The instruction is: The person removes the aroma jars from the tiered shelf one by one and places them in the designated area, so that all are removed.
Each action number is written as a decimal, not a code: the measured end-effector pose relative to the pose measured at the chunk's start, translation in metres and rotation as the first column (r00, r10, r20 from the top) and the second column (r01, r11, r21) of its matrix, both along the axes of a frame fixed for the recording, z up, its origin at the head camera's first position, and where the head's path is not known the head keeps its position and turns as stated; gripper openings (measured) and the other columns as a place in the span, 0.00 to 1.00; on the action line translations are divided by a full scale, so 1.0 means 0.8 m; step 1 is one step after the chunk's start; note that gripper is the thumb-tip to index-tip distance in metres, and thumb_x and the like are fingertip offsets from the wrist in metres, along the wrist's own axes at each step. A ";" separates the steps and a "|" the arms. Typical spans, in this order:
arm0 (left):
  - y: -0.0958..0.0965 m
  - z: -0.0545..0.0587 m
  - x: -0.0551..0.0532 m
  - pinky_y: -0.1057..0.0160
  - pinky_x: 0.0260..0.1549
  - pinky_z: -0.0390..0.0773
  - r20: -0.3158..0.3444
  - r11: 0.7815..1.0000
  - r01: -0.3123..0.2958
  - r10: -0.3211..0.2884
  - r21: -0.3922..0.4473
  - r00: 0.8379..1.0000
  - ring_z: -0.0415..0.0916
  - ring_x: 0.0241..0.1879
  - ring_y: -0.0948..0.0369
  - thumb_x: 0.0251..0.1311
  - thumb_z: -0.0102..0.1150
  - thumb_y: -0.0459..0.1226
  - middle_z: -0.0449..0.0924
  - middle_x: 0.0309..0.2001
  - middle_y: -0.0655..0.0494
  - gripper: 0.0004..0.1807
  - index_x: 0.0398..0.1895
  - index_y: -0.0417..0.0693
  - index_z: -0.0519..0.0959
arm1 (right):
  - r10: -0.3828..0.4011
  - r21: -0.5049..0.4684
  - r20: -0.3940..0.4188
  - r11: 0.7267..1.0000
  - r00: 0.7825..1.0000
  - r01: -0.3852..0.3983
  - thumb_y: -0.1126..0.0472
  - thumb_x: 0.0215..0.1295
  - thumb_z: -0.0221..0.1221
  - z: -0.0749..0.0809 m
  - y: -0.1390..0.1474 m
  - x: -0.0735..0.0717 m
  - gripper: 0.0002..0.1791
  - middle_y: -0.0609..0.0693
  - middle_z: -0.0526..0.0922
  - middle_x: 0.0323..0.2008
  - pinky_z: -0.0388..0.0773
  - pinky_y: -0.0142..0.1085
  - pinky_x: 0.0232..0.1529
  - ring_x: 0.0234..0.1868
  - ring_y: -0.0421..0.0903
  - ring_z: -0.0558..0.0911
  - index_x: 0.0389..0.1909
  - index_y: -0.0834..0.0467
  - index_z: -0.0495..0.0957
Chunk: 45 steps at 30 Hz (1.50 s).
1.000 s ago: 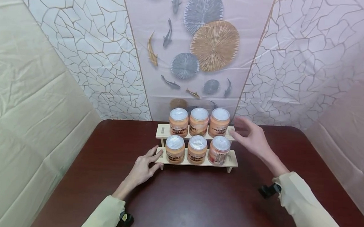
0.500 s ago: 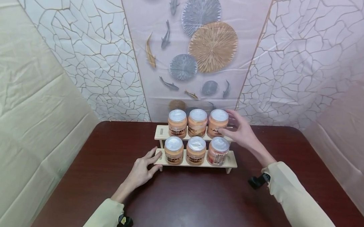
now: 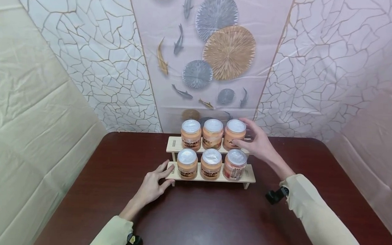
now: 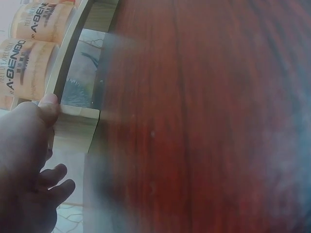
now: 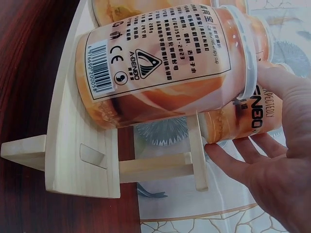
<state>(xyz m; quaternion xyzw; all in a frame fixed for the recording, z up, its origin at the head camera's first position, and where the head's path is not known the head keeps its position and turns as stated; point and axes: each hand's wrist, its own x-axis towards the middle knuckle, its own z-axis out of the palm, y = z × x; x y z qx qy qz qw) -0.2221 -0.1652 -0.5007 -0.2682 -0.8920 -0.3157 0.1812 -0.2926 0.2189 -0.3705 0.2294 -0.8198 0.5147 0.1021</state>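
Observation:
A two-tier wooden display rack (image 3: 250, 172) carries orange jars with pale lids, three on each tier. My right hand (image 3: 261, 143) holds the right-hand jar (image 3: 230, 136) of the upper tier, thumb at its front and fingers round its far side. In the right wrist view this jar (image 5: 261, 112) is partly hidden behind the lower right jar (image 5: 155, 68), whose barcode label faces the camera. At the lower tier's left end, my left hand (image 3: 151, 188) grips the rack. The left wrist view has the thumb (image 4: 50, 108) on the shelf's front edge.
The rack stands on a dark red-brown table (image 3: 192, 216), near its back edge. Behind it hangs a cloth backdrop (image 3: 139, 81) with fish and round leaf prints. Pale cloth walls (image 3: 37, 106) close in both sides.
My right hand has come in leftward from beside the rack and taken hold of the upper right jar. My left hand stays at the rack's left end.

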 end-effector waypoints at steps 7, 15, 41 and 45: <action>-0.003 -0.002 0.002 0.44 0.50 0.79 -0.014 1.000 -0.002 0.002 0.003 1.000 0.75 0.58 0.41 0.58 0.72 0.36 0.69 0.66 0.33 0.29 0.63 0.39 0.78 | 0.000 0.032 -0.008 0.999 1.000 0.001 0.71 0.55 0.72 0.000 -0.001 -0.002 0.41 0.62 0.77 0.57 0.79 0.54 0.52 0.54 0.62 0.79 0.70 0.60 0.66; -0.004 -0.001 0.001 0.44 0.50 0.78 -0.020 1.000 -0.002 0.002 -0.001 1.000 0.73 0.60 0.42 0.57 0.73 0.37 0.70 0.66 0.34 0.28 0.62 0.39 0.79 | -0.008 0.070 -0.032 0.997 0.999 0.010 0.69 0.55 0.73 -0.001 0.004 -0.006 0.41 0.62 0.78 0.55 0.78 0.56 0.52 0.54 0.63 0.79 0.69 0.59 0.67; 0.003 0.006 0.000 0.43 0.50 0.78 0.001 1.000 -0.003 0.003 -0.011 1.000 0.74 0.59 0.41 0.57 0.72 0.38 0.70 0.65 0.33 0.29 0.62 0.40 0.79 | -0.121 0.102 -0.083 0.986 0.989 0.129 0.68 0.56 0.73 0.028 0.059 0.011 0.42 0.59 0.75 0.60 0.80 0.47 0.50 0.55 0.60 0.78 0.71 0.59 0.65; 0.001 0.005 0.001 0.43 0.50 0.78 -0.001 1.000 -0.009 0.009 -0.012 1.000 0.74 0.59 0.41 0.57 0.73 0.37 0.70 0.65 0.33 0.28 0.62 0.40 0.79 | -0.129 0.116 -0.080 0.984 0.988 0.138 0.65 0.57 0.73 0.028 0.071 0.015 0.42 0.61 0.75 0.61 0.82 0.42 0.47 0.55 0.59 0.77 0.71 0.58 0.65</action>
